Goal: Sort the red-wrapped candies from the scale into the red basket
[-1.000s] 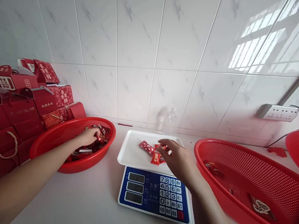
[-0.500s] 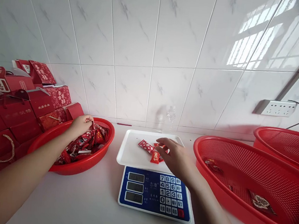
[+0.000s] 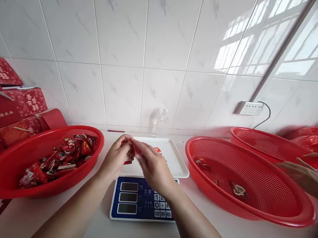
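Above the white weighing pan (image 3: 178, 162), my two hands meet at a small bunch of red-wrapped candies (image 3: 129, 155). My left hand (image 3: 116, 158) is closed around the bunch from the left. My right hand (image 3: 152, 165) pinches at its upper side, fingers slightly blurred, covering part of it. Behind my right hand a red wrapped candy (image 3: 158, 150) shows on the pan. Under my wrists lies the scale's blue panel (image 3: 141, 202), its keys partly hidden. To the left stands a red plastic basket (image 3: 8, 167) with many wrapped candies (image 3: 64, 154).
A second red basket (image 3: 246, 154) at right holds a few packets (image 3: 239, 190); another basket (image 3: 255, 138) sits behind it. Another person's hand (image 3: 303, 177) reaches in at far right. Red gift boxes (image 3: 21, 104) stack at left. A clear bottle (image 3: 163, 121) stands by the wall.
My left hand has left the candy basket and come over the scale with candies. My right hand has joined it, lifted from the pan. The view has turned right; another person's hands appear.
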`<state>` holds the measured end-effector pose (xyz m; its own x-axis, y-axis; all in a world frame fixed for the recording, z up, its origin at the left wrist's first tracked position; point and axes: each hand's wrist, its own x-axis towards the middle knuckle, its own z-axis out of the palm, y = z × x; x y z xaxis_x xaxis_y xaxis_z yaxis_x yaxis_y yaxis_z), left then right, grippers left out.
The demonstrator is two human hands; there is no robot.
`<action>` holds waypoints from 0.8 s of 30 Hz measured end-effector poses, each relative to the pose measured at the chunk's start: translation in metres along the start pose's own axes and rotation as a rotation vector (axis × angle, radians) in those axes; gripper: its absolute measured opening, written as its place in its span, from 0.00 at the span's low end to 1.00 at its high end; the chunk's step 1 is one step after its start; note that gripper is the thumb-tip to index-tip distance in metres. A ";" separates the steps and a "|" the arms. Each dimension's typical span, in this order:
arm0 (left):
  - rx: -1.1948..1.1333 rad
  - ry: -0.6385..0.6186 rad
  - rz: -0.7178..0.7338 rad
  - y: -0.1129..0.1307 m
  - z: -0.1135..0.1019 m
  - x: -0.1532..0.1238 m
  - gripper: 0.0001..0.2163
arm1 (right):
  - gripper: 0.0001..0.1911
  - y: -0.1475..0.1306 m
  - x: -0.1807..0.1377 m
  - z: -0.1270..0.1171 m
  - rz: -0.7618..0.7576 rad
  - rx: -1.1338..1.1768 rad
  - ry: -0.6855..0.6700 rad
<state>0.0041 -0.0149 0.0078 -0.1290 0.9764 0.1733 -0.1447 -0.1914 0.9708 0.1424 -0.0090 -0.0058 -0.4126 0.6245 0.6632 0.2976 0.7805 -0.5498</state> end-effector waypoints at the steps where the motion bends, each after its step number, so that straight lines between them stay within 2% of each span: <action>1: -0.021 -0.004 -0.003 -0.002 0.002 0.003 0.09 | 0.19 0.003 0.002 -0.005 0.058 0.019 0.060; 5: 0.114 0.007 0.063 -0.009 0.000 0.016 0.18 | 0.18 0.017 0.009 -0.036 0.282 0.110 0.323; 7: 0.318 0.018 0.157 -0.017 -0.003 0.020 0.19 | 0.19 0.022 0.010 -0.051 0.330 0.113 0.419; 9: 0.556 -0.032 0.234 -0.027 -0.005 0.020 0.17 | 0.20 0.024 0.010 -0.062 0.347 0.076 0.474; 13: 0.836 -0.314 0.293 -0.044 -0.010 0.019 0.15 | 0.19 0.024 0.009 -0.068 0.360 0.027 0.491; 14: 0.870 -0.347 0.318 -0.046 -0.012 0.019 0.15 | 0.19 0.024 0.009 -0.067 0.363 0.021 0.486; 18: 0.950 -0.332 0.392 -0.043 -0.016 0.021 0.11 | 0.19 0.022 0.009 -0.063 0.357 0.008 0.451; 21: 0.913 -0.349 0.328 -0.042 -0.016 0.022 0.02 | 0.18 0.022 0.009 -0.060 0.321 0.021 0.429; 24: 0.837 -0.324 0.288 -0.045 -0.012 0.023 0.06 | 0.18 0.024 0.008 -0.058 0.286 0.028 0.408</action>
<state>-0.0037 0.0147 -0.0339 0.2467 0.9073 0.3405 0.6186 -0.4179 0.6653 0.1956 0.0162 0.0159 0.0541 0.7783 0.6256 0.3243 0.5789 -0.7482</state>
